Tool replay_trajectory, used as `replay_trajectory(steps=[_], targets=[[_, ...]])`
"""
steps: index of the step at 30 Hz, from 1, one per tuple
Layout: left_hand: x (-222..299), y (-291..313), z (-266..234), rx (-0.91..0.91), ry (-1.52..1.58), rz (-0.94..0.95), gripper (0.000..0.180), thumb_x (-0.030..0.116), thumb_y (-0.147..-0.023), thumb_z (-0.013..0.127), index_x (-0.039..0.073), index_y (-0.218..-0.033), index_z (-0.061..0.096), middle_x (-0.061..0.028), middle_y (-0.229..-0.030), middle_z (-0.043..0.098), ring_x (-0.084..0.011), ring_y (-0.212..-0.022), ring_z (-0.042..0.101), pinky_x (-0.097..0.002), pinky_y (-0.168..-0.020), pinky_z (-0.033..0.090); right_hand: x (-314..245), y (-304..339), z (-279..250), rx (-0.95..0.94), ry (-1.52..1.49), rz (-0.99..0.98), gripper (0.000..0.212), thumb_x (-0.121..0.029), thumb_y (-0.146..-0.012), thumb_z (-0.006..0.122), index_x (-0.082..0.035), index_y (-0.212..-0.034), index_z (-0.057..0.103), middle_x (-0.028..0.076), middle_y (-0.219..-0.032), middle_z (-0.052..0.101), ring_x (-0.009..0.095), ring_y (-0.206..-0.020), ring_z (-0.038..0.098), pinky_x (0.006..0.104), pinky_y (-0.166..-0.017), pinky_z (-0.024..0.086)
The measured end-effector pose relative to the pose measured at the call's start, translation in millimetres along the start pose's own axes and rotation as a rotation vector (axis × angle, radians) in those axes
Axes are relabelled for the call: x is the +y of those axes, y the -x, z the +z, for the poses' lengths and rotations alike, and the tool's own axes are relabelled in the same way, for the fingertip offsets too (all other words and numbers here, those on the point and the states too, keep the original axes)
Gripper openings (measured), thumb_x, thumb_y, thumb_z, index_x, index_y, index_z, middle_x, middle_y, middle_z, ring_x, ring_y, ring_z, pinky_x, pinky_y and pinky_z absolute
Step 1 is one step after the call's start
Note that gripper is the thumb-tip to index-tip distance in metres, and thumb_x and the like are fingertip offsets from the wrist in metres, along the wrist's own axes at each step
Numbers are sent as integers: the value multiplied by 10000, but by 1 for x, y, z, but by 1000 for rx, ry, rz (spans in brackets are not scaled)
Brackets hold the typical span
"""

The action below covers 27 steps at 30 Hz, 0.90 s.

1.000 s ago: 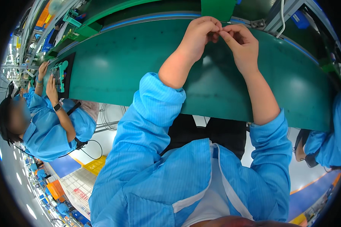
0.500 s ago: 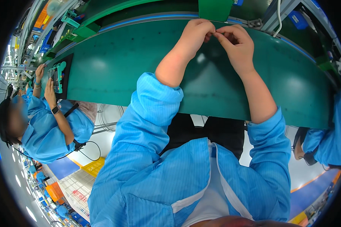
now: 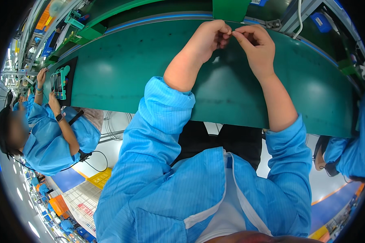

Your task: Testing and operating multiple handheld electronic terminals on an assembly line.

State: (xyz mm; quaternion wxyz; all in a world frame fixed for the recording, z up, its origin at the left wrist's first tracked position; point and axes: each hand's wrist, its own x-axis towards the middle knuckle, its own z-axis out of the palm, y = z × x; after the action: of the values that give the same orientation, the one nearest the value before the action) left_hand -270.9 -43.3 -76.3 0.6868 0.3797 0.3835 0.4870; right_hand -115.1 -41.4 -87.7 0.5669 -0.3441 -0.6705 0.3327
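Both of my hands are raised over the far edge of the green work table point(image 3: 121, 77), with their fingertips almost meeting. Thumb and index finger of my left hand point(image 3: 212, 35) are pinched together, the other fingers curled. My right hand point(image 3: 258, 47) makes a similar pinch, facing the left one. Whatever lies between the fingertips is too small to make out. Below the hands there is only the bare green tabletop.
To the left a co-worker point(image 3: 52, 133) in blue handles a teal fixture point(image 3: 61, 83) on a black mat point(image 3: 72, 81). Beyond the table's far edge stand a green post point(image 3: 231, 10), a white cable point(image 3: 299, 20) and a blue bin point(image 3: 321, 22). Another person's blue sleeve point(image 3: 355, 156) shows at right.
My hands have shifted slightly, the right one a little to the right, and its fingers have spread a bit. The co-worker's nearer hand has moved lower beside the fixture.
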Motion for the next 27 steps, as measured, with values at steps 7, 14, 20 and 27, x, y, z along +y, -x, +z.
replay_trajectory(steps=[7, 14, 20, 27], targets=[[-1, -2, -2, 7, -8, 57, 121, 173, -771, 523, 58, -752, 557, -25, -743, 502, -161, -706, 436, -293, -686, 382, 0, -1, 2, -23, -49, 30, 73, -62, -755, 715, -53, -789, 651, -33, -742, 512, 47, -641, 459, 186, -554, 361], [-1, -3, -2, -15, -40, 115, 114, 151, -791, 534, 50, -764, 577, -25, -760, 532, -138, -729, 472, -278, -690, 386, 1, 1, 2, -37, -57, 59, 73, -57, -759, 711, -40, -789, 647, -30, -750, 526, 44, -648, 469, 180, -565, 370], [0, -2, -1, -20, -72, 167, 111, 120, -790, 532, 28, -758, 586, -38, -763, 541, -141, -714, 471, -269, -677, 387, 3, 1, 2, -65, -96, 85, 66, -56, -776, 692, -29, -810, 642, -21, -780, 554, 47, -684, 508, 180, -600, 397], [1, -3, 2, 19, -156, 239, 104, 82, -766, 548, 11, -773, 624, -50, -760, 570, -135, -708, 469, -260, -650, 385, 6, 0, 1, -92, -155, 135, 80, -53, -796, 659, -25, -867, 634, -15, -790, 572, 50, -706, 523, 185, -628, 412]])
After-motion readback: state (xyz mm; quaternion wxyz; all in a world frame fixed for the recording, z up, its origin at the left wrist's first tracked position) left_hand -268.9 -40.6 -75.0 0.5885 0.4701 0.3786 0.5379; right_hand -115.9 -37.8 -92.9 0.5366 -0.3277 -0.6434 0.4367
